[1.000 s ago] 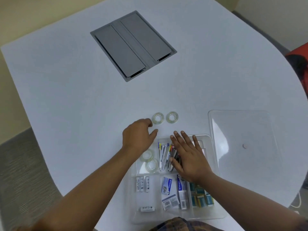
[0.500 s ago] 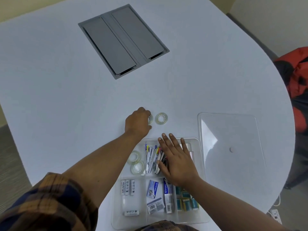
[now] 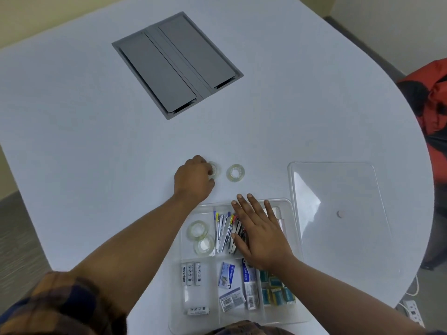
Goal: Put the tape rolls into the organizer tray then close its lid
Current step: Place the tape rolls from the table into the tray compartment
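Left hand (image 3: 193, 178): knuckles up on the white surface (image 3: 96, 141), fingers curled over the near-left tape roll (image 3: 215, 169); only the roll's right edge shows, so I cannot tell whether it is truly gripped.
Right hand (image 3: 260, 234): laid flat with fingers spread, holding nothing, palm down on the organizer tray (image 3: 287, 204); it hides much of the upper middle compartment.
Second loose tape roll (image 3: 235, 173): flat on the surface just right of the covered one, apart from it.
Tape rolls in tray (image 3: 197, 230): two clear ones in the upper-left compartment, overlapping at their edges.
Pens (image 3: 223, 230): partly under the right hand.
Batteries (image 3: 191, 274): lower-left compartment; print mostly too small to read.
Lid (image 3: 338, 213): clear, lying on the surface beside the tray's right side.
Tray's near edge: cut off by a plaid sleeve (image 3: 48, 305) and the frame.
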